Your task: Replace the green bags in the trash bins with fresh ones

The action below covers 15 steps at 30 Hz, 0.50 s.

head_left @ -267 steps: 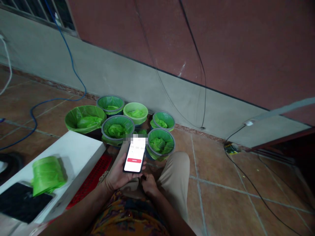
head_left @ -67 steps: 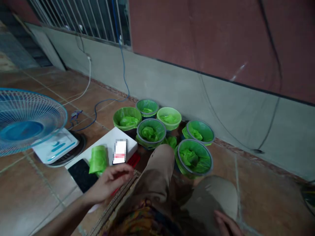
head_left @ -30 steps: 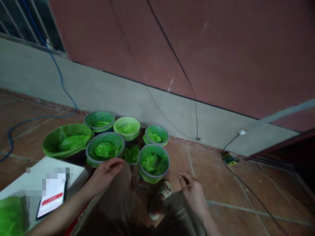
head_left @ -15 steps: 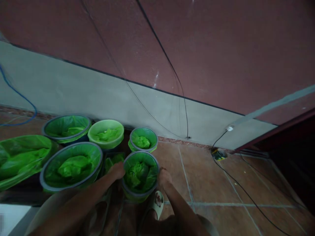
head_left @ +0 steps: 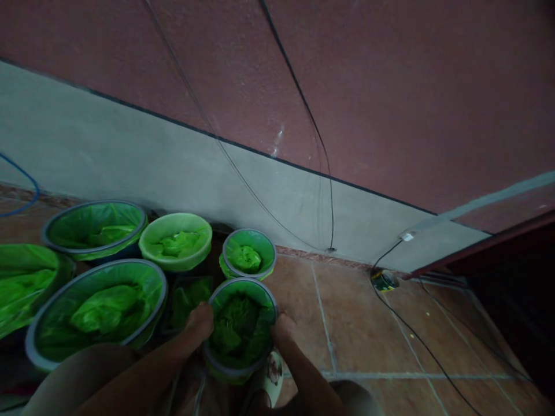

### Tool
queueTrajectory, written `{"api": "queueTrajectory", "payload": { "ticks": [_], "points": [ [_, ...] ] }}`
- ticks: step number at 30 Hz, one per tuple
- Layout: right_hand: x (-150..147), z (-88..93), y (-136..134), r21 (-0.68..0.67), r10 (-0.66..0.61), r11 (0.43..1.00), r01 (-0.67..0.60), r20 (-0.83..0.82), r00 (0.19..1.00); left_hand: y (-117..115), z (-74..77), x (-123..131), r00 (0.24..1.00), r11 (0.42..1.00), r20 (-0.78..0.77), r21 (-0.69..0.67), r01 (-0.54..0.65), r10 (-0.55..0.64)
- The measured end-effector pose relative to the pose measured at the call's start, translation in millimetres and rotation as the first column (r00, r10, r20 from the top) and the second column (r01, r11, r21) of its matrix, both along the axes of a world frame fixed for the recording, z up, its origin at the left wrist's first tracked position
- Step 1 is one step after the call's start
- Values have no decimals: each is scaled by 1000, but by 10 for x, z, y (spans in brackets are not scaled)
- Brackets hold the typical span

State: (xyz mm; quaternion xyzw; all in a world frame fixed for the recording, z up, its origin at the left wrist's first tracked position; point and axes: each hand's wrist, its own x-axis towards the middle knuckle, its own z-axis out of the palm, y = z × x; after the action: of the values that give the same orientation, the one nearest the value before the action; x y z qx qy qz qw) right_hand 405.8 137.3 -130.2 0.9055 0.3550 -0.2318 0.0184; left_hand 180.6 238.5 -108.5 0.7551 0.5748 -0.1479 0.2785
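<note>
A small trash bin [head_left: 241, 281] with a grey rim stands between my two hands, lined with a green plastic bag [head_left: 234, 338] whose loose part is bunched inside. My left hand [head_left: 200, 321] is closed on the left of its rim. On the opposite side my right hand [head_left: 284, 328] grips the rim, its fingertips partly hidden. Just behind is another small lined bin [head_left: 249, 232]. Left of my left hand, a dark square container [head_left: 177, 297] holds green plastic.
Several larger bins lined in green, such as a wide grey-rimmed bin [head_left: 161, 289] and a pale green bin [head_left: 203, 248], stand at the left along the wall [head_left: 130, 144]. A black cable [head_left: 414, 323] crosses the tiled floor [head_left: 368, 329] at right, near a dark can [head_left: 385, 280].
The held bin sits a little lower in view, nearer to my body, with both hands still on its rim. The bins at left have shifted leftward and look larger as the view moved.
</note>
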Motion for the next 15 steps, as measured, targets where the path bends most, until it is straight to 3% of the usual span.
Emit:
{"api": "queueTrajectory", "payload": {
  "ticks": [4,8,12,15],
  "points": [
    [-24,96,18,-14,-34,999,35,15,999,-7,37,-6,999,999,-27,-40,31,-32],
    [-12,343,-47,-40,87,995,-86,18,996,49,180,-102,994,993,-15,-63,104,-105],
    [104,750,14,63,155,985,-159,68,986,349,562,-187,998,998,41,-31,55,-54],
    [289,978,332,173,117,977,-129,78,990,694,885,-98,997,985,83,170,-12,-3]
  ]
}}
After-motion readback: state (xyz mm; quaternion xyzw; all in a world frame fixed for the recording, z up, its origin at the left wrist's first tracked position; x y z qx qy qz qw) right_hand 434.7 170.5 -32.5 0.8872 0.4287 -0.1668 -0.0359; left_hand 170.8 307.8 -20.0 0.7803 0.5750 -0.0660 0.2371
